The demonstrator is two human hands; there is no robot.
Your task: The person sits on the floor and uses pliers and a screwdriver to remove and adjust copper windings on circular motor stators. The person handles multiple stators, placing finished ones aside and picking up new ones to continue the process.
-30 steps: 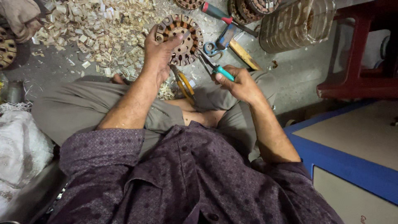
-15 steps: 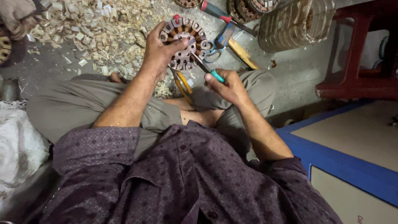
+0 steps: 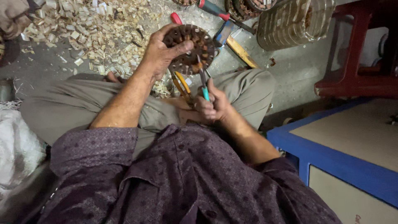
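While the person sat cross-legged on the concrete floor (image 3: 298,70), items stood as follows:

1. Left hand (image 3: 159,52): grip clenched on the rim of a round slotted motor core (image 3: 191,49), thumb laid across its face. Core held tilted above the knees, off the floor, its far edge near a blue-handled tool (image 3: 224,32).

2. Right hand (image 3: 211,107): grip clenched on a pair of teal-handled pliers (image 3: 203,85), nose pointing up and touching the lower face of the core. Hand low, just above the lap.

3. Yellow-handled tool (image 3: 181,83): beneath the core, between the two hands, resting on the trouser leg.

4. Heap of pale wood chips (image 3: 83,29): floor, upper left, reaching the left knee.

5. Red-handled screwdriver (image 3: 213,9) and yellow wooden strip (image 3: 240,52): floor beyond the core, just beside each other.

6. Large wound coil cage (image 3: 290,23): floor, upper right, near the strip.

7. Red stool (image 3: 356,79): right of the cage, well apart from the hands.

8. Blue-edged cabinet (image 3: 331,161): right, close against the right elbow, little room on that side.

9. White sack (image 3: 16,149): left edge, beside the left thigh.

Open floor lay between the right knee and the stool
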